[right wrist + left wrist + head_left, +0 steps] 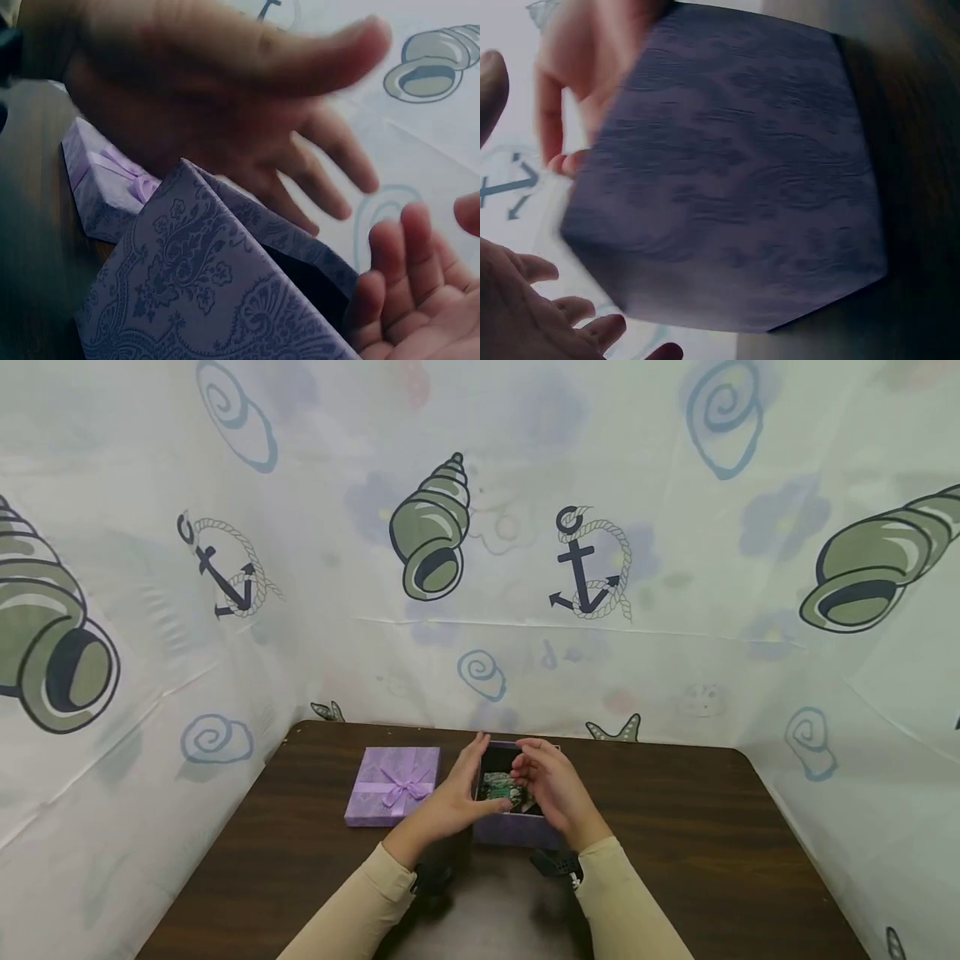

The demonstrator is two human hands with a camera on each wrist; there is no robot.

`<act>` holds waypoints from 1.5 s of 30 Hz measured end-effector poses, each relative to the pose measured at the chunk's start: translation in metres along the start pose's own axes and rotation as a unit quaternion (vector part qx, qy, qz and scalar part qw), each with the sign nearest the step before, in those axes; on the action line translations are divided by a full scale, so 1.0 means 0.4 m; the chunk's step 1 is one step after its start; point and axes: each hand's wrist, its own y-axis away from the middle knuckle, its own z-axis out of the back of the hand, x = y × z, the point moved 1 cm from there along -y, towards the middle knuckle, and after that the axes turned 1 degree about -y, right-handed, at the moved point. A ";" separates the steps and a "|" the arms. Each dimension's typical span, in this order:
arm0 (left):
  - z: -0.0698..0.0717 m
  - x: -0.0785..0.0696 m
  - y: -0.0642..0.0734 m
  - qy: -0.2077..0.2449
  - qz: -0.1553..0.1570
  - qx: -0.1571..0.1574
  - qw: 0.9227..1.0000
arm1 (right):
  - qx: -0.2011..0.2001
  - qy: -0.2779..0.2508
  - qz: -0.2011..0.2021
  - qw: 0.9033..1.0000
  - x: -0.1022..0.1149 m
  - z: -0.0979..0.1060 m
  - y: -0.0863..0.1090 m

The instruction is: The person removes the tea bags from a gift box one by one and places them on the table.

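Note:
A purple patterned gift box (517, 832) stands uncovered on the table, its inside dark. Within it lies a green patterned item (498, 787), partly hidden by the hands. The left hand (452, 800) reaches over the box's left side, fingers extended and thumb stretched across the opening. At the right side, the right hand (557, 787) hovers with loosely bent fingers and faces the left one. In the right wrist view, the right hand's fingers (420, 292) lie beside the box rim, and nothing shows between the two palms.
Left of the box lies its lilac lid (371, 777), tied with a ribbon bow (403, 789). Both are on a dark brown wooden table (697, 835). Behind and at both sides hangs a pale cloth (525, 660) printed with shells and anchors.

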 end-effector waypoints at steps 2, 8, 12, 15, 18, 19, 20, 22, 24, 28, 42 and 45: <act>-0.013 0.013 -0.004 -0.009 0.002 0.010 1.000 | -0.004 0.007 -0.021 1.000 -0.004 -0.005 -0.006; -0.037 0.051 -0.014 -0.032 0.011 0.004 0.999 | -0.035 0.028 -0.057 0.997 -0.016 -0.021 -0.023; -0.046 0.056 -0.016 -0.036 0.039 0.006 0.999 | -0.061 0.045 -0.056 0.996 -0.022 -0.025 -0.025; -0.050 0.051 -0.019 -0.029 0.050 0.013 0.998 | -0.072 0.065 -0.054 0.994 -0.023 -0.025 -0.025; -0.054 0.047 -0.021 -0.020 0.054 0.008 0.998 | -0.078 0.090 -0.064 0.991 -0.022 -0.024 -0.025; -0.056 0.047 -0.021 -0.016 0.053 0.006 0.998 | -0.077 0.101 -0.070 0.989 -0.022 -0.024 -0.024; -0.058 0.047 -0.021 -0.012 0.053 0.004 0.999 | -0.077 0.111 -0.078 0.988 -0.022 -0.025 -0.024; -0.063 0.048 -0.020 -0.005 0.055 0.001 0.998 | -0.077 0.134 -0.093 0.984 -0.022 -0.026 -0.025; -0.067 0.049 -0.017 0.005 0.060 0.000 0.998 | -0.075 0.153 -0.103 0.980 -0.024 -0.027 -0.026; -0.070 0.051 -0.015 0.013 0.068 -0.002 0.998 | -0.080 0.167 -0.111 0.976 -0.028 -0.028 -0.027; -0.065 0.053 -0.014 0.007 0.064 -0.006 0.998 | -0.069 0.253 -0.126 0.957 -0.035 -0.037 -0.032; -0.065 0.049 -0.012 0.010 0.064 -0.002 0.998 | -0.055 0.264 -0.126 0.955 -0.033 -0.037 -0.030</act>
